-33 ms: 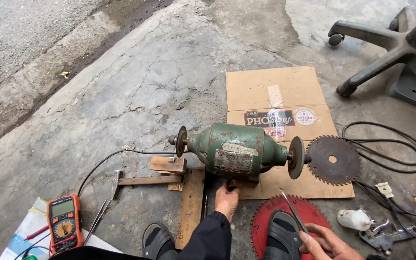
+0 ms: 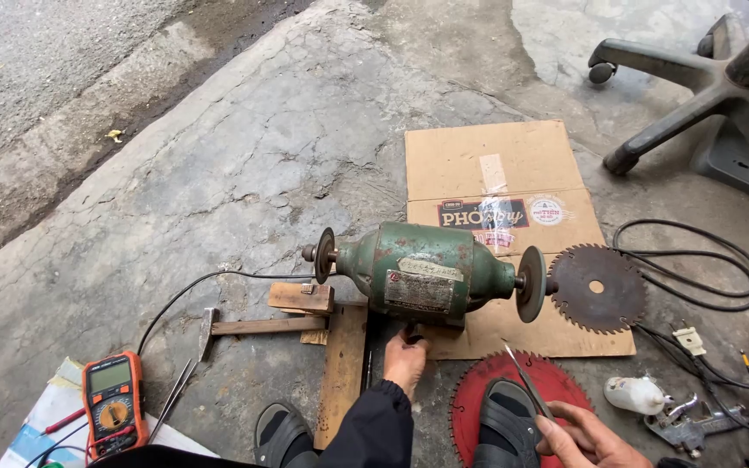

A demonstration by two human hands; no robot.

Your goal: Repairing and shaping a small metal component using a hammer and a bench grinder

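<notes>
Rusty green bench grinder (paint flaking), left hand gripping its base; right hand pinching thin metal rod

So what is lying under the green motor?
Under the green motor lie a flat cardboard sheet and a wooden plank. The left hand touches its base; the underside itself is hidden.

green bench grinder | rusty, upright on cardboard | thin metal rod tilted

Your bench grinder is green with rust patches. There's a red saw blade under your sandal, and an orange multimeter sits nearby.
</notes>
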